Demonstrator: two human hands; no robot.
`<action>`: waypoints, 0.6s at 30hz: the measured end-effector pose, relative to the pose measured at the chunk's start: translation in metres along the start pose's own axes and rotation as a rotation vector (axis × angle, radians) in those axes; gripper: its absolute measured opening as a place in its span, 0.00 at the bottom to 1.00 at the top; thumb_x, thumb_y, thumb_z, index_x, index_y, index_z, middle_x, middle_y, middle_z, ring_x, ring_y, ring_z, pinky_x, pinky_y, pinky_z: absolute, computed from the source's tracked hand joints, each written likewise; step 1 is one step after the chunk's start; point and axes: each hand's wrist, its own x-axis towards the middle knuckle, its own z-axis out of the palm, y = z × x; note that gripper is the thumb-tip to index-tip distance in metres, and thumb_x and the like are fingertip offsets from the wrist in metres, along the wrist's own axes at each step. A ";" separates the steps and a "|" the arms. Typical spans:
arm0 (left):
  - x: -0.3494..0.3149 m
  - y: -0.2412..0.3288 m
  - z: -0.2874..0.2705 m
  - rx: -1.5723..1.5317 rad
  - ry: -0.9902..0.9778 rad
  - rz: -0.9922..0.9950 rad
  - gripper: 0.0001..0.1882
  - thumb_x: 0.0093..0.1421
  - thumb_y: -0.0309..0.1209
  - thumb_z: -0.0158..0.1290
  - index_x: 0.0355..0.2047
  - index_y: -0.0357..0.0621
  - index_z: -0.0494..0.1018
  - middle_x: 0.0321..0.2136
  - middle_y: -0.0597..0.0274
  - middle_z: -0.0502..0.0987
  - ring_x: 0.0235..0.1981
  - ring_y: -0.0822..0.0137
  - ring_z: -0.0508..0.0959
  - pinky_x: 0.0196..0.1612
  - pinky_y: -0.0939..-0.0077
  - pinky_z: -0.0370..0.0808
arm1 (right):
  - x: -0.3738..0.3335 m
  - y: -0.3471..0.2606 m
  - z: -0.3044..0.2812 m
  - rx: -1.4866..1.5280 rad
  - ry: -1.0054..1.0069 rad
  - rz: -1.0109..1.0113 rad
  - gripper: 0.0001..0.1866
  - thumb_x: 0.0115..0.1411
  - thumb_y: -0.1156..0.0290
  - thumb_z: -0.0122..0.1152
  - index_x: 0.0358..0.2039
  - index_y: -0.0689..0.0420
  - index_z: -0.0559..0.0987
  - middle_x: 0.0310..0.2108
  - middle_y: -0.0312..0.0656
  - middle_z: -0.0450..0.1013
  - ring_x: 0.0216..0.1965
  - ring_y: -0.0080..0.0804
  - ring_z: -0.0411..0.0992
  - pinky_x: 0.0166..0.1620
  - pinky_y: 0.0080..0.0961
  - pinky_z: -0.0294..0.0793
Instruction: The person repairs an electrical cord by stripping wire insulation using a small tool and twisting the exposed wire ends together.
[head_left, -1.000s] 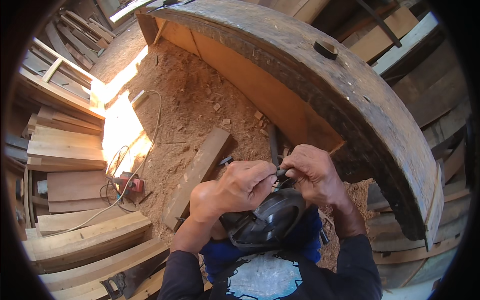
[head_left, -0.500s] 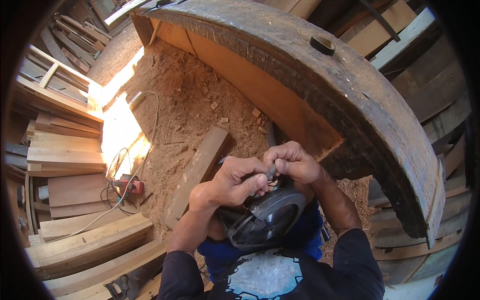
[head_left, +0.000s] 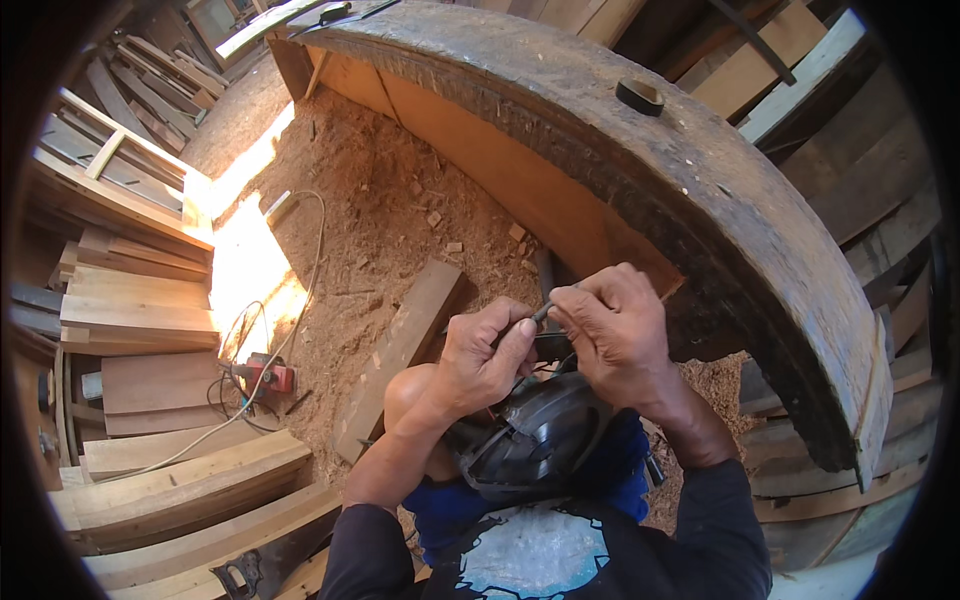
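Thin grey piece (head_left: 541,314), cord-like, is located between both hands, above a dark power tool (head_left: 545,430) at the lap, near the wooden worktop (head_left: 740,210). Fingers of the left hand (head_left: 482,355) pinch it from one side; those of the right hand (head_left: 618,335) pinch it from the other. Judged light, fairly flexible and not fragile; a fingertip hold toward each end appears suitable. Both ends are covered by the fingers. Material and any connection to the tool, itself partly hidden, cannot be established.
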 end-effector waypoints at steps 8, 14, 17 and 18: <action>-0.002 -0.002 -0.007 -0.025 -0.090 0.067 0.07 0.71 0.26 0.50 0.39 0.34 0.75 0.20 0.64 0.78 0.21 0.78 0.77 0.26 0.80 0.75 | 0.003 0.003 0.004 0.281 -0.119 0.033 0.13 0.58 0.73 0.69 0.44 0.62 0.83 0.34 0.48 0.79 0.36 0.49 0.78 0.38 0.40 0.78; 0.000 -0.007 -0.007 0.093 -0.148 0.153 0.05 0.69 0.25 0.51 0.39 0.35 0.76 0.21 0.61 0.78 0.22 0.74 0.79 0.26 0.77 0.76 | 0.013 0.001 -0.011 0.392 -0.302 0.134 0.11 0.59 0.73 0.64 0.40 0.63 0.84 0.32 0.53 0.80 0.36 0.53 0.79 0.39 0.42 0.78; 0.001 -0.009 -0.006 0.177 -0.139 0.203 0.04 0.68 0.24 0.52 0.39 0.36 0.76 0.21 0.60 0.78 0.22 0.71 0.80 0.27 0.75 0.76 | 0.015 -0.002 -0.014 0.351 -0.375 0.147 0.12 0.58 0.72 0.61 0.40 0.63 0.84 0.32 0.54 0.80 0.36 0.54 0.79 0.41 0.43 0.78; 0.001 -0.010 -0.006 0.210 -0.134 0.222 0.04 0.67 0.24 0.53 0.39 0.37 0.76 0.22 0.59 0.78 0.22 0.69 0.81 0.27 0.74 0.76 | 0.016 -0.003 -0.014 0.345 -0.389 0.151 0.13 0.58 0.71 0.60 0.40 0.63 0.84 0.32 0.54 0.80 0.37 0.54 0.79 0.41 0.44 0.78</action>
